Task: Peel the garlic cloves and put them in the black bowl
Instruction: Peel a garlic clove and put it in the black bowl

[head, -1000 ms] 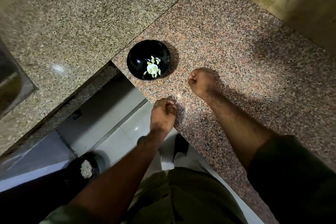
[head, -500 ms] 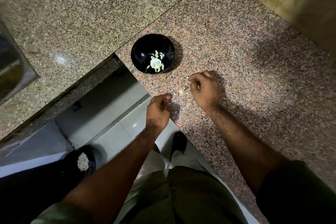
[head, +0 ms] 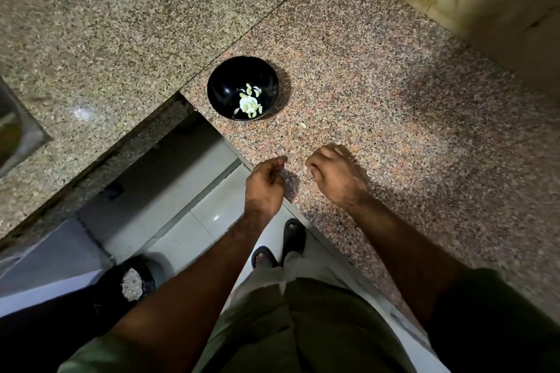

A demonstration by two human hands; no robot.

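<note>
Near the inner corner of the speckled counter (head: 378, 76), the black bowl (head: 242, 88) is sitting with peeled garlic cloves (head: 250, 103) lying in its bottom. One pale bit (head: 303, 125) is lying on the counter just beside the bowl. Nearer the edge, the left hand (head: 265, 183) and right hand (head: 336, 174) are hovering close together, fingers curled; whether either grip is holding anything, I cannot tell.
</note>
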